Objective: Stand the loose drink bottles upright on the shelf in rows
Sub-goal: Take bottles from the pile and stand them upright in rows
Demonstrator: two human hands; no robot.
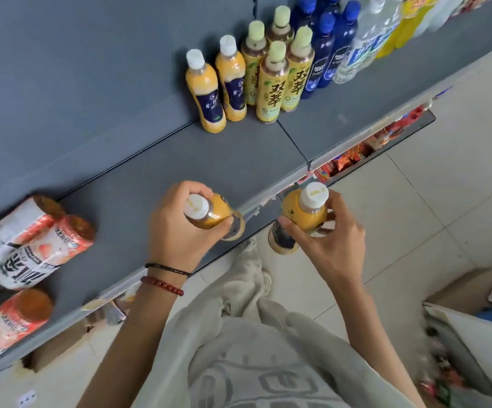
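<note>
Grey metal is forming the shelf [127, 184], which is running from the lower left to the upper right, with its pale front edge facing the person. Along its back edge, toward the right end, rows of upright bottles are standing: dark blue bottles [325, 51], clear water bottles [362, 48], then yellow tea bottles [272, 83] with pale green caps, and beside these two orange juice bottles [218, 86] with white caps, one just behind the other. At the shelf's left end, red-and-white bottles [32, 245] are leaning together close to the front edge.

The person's left hand [177, 228], wearing a black band and a red bead bracelet on the wrist, is grasping one orange juice bottle [218, 214] around its neck and shoulder; its grip is wrapped closed, and the bottle is tilting over the shelf's front edge, its base just above the lip. The right hand [327, 242] is clasping a second orange juice bottle [303, 213] in a closed grip, and this bottle is hanging in front of the shelf's front edge, off the shelf, cap pointing up toward the camera.
</note>
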